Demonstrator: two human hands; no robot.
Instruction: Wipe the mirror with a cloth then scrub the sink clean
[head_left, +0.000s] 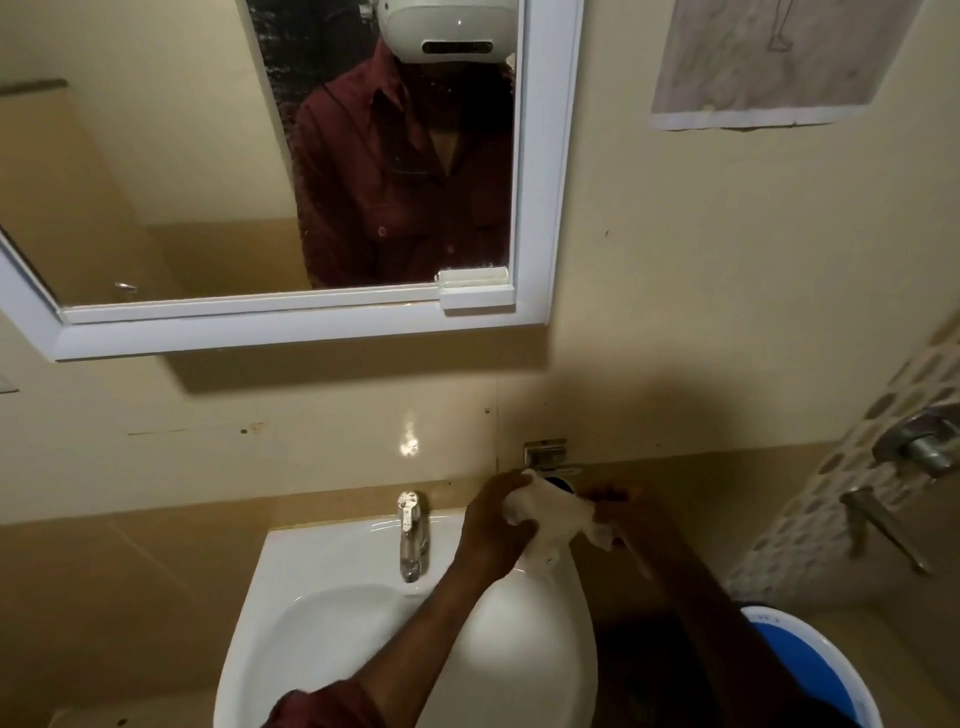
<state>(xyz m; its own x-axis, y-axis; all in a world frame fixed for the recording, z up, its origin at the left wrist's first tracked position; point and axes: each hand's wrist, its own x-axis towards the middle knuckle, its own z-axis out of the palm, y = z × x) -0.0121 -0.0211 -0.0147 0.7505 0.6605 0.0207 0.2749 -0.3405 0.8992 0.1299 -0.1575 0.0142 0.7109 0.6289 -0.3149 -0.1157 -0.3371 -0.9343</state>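
Holding one white cloth (550, 514) at the lower centre of the frame, I see my left hand (496, 525) and right hand (631, 522) each gripping an end above one sink (311, 623) with one tap (412, 535); one mirror (218, 156) fills the upper left, one blue bucket (810, 670) sits lower right

The mirror (208, 156) is cut off at the top and left edges. The right hand (631, 519) is blurred and shadowed, so its fingers cannot be made out. The blue bucket (810, 670) is cropped at the bottom edge.
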